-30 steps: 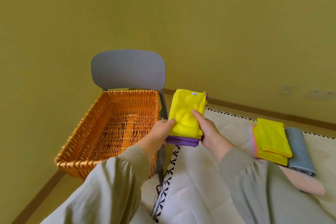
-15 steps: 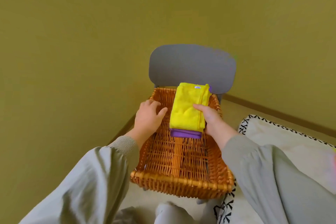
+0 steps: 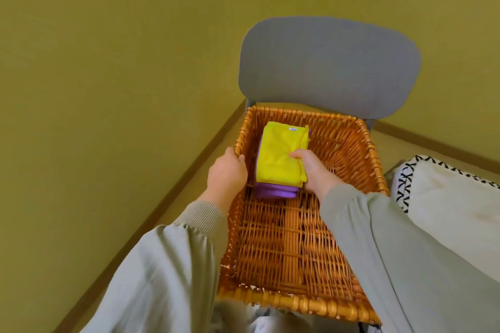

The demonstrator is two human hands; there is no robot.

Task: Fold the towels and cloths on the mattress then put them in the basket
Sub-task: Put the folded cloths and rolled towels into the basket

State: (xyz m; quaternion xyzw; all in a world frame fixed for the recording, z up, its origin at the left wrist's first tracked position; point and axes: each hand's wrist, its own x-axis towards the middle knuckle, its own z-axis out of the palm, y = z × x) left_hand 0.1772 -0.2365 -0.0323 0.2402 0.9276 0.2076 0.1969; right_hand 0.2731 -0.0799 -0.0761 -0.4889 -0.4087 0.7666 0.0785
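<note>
Since the moment before, the stack of cloths had dropped from above the rim down inside the wicker basket (image 3: pixel 376 162), and my left hand (image 3: pixel 227 173) had shifted out to the basket's left rim. Behind the basket rose the grey chair (image 3: pixel 327 67), its backrest against the olive wall. The basket took up the middle of my view, and a white mattress (image 3: pixel 449 208) with black stitched edging lay just beside its right side. The folded yellow cloth (image 3: pixel 278 155) lay on top of the folded purple cloth (image 3: pixel 273 192) in the far left part of the basket; I could not tell whether the stack had fully settled on the woven floor. My right hand (image 3: pixel 315 174) gripped the stack's right edge, thumb on the yellow. My left hand held the rim, thumb inside.
</note>
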